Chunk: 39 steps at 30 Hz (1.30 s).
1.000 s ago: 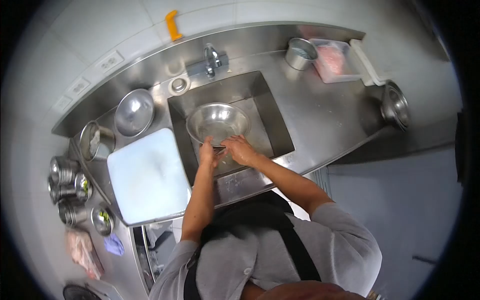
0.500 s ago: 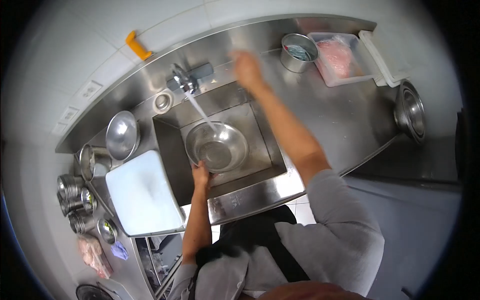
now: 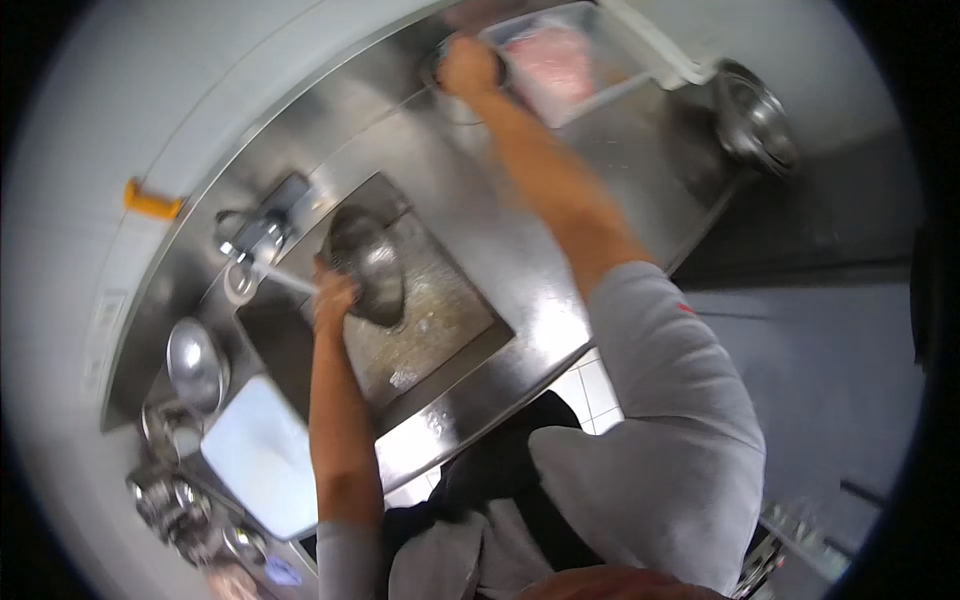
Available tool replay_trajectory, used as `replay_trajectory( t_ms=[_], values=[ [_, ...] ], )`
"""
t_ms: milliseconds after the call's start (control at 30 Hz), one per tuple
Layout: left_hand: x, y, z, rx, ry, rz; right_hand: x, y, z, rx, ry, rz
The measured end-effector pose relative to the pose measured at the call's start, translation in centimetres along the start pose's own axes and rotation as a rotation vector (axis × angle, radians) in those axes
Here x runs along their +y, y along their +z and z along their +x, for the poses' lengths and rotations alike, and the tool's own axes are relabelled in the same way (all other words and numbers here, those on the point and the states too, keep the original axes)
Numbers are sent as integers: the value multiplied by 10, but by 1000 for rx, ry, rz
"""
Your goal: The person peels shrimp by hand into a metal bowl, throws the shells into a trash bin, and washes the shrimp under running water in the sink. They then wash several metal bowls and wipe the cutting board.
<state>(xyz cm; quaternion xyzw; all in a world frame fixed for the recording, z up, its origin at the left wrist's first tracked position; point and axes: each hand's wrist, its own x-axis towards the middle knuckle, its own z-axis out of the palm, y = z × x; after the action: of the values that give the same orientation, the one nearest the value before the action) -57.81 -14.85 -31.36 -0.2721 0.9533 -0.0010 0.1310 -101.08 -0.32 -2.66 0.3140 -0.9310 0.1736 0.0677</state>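
My left hand [image 3: 335, 296] grips the rim of a metal colander [image 3: 372, 262], which is tipped steeply on its side inside the sink [image 3: 430, 345]. Water from the faucet [image 3: 262, 240] runs down onto or just beside that hand. My right hand [image 3: 468, 70] is stretched out to the far side of the counter, over the mouth of a round metal pot [image 3: 460, 108]. Its fingers reach into or over the opening, hidden and blurred, so what they hold does not show.
A clear plastic tub [image 3: 600, 100] holding a pink wrapped bundle [image 3: 550, 62] stands right of the pot. Stacked metal bowls [image 3: 757, 120] lie at the far right. A white cutting board [image 3: 262, 455] borders the sink's left, near another metal bowl [image 3: 197, 365].
My right hand has gone from above the sink's back edge to the pot. The colander, flatter under the stream before, is now tilted up by my left hand. The view has turned.
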Motion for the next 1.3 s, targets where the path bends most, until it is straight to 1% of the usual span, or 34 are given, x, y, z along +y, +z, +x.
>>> replay_trajectory(
  t_ms=[33, 100, 133, 167, 200, 233, 300, 333, 367, 433, 467, 533, 567, 600, 633, 700, 733, 833, 867, 900, 933, 967, 1000, 1033, 1100, 1133, 1200, 1233, 1267, 1300],
  values=[
    [6, -23, -13, -5, -85, -126, -2, 7, -8, 296, -180, 8],
    [29, -88, -62, 27, -441, -678, -18, -6, -37, 388, -384, 402],
    [40, -110, -84, 65, -589, -929, -38, -28, -65, 133, -354, 502],
    [48, -126, -101, 96, -697, -1111, -55, -44, -95, -107, -323, 578],
    [60, -141, -107, 123, -780, -1262, -67, -27, -124, -182, -311, 614],
    [69, -147, -115, 139, -835, -1367, -79, 7, -154, -251, -294, 640],
    [80, -152, -122, 166, -930, -1579, -105, 81, -210, -216, -254, 737],
    [87, -159, -128, 159, -908, -1567, -120, 119, -244, -209, -276, 792],
    [87, -151, -129, 173, -888, -1563, -133, 146, -274, -199, -296, 847],
    [81, -132, -130, 196, -848, -1554, -148, 157, -329, -369, -491, 990],
    [79, -134, -135, 223, -872, -1455, -148, 154, -340, -564, -504, 1010],
    [67, -125, -148, 275, -954, -1468, -134, 155, -354, -955, -522, 1026],
    [59, -120, -156, 302, -991, -1471, -118, 162, -356, -866, -553, 1022],
    [49, -96, -163, 412, -867, -1491, -105, 171, -348, -646, -570, 807],
    [49, -95, -165, 330, -923, -1514, -101, 178, -338, -431, -579, 588],
    [62, -93, -174, 148, -1043, -1558, -118, 197, -322, -418, -300, 797],
    [78, -115, -178, 166, -914, -1428, -128, 195, -318, -401, -153, 895],
    [70, -104, -165, 61, -867, -1270, -159, 160, -343, -872, -69, 1054],
    [59, -65, -160, 230, -945, -1315, -150, 160, -348, -888, -329, 950],
    [54, -80, -163, 225, -959, -1436, -132, 168, -354, -896, -585, 836],
    [51, -110, -170, 221, -974, -1557, -116, 172, -357, -896, -837, 712],
    [48, -127, -178, 219, -992, -1680, -104, 169, -348, -806, -823, 549],
    [40, -104, -180, 221, -1021, -1737, -93, 164, -330, -711, -802, 388],
    [40, -86, -183, 186, -988, -1745, -89, 163, -318, -616, -771, 227],
    [47, -65, -182, 118, -915, -1763, -104, 173, -310, -468, -555, 286],
    [60, -86, -178, -1, -974, -1525, -116, 180, -310, -389, -448, 317],
    [80, -132, -167, 3, -872, -1517, -145, 192, -346, -401, -354, 728],
    [84, -141, -163, 5, -820, -1513, -151, 193, -362, -401, -302, 932],
    [67, -95, -149, 111, -770, -1456, -150, 180, -374, -529, -257, 1005],
    [52, -88, -138, 178, -732, -1228, -147, 162, -384, -659, -214, 1074]
  ],
)
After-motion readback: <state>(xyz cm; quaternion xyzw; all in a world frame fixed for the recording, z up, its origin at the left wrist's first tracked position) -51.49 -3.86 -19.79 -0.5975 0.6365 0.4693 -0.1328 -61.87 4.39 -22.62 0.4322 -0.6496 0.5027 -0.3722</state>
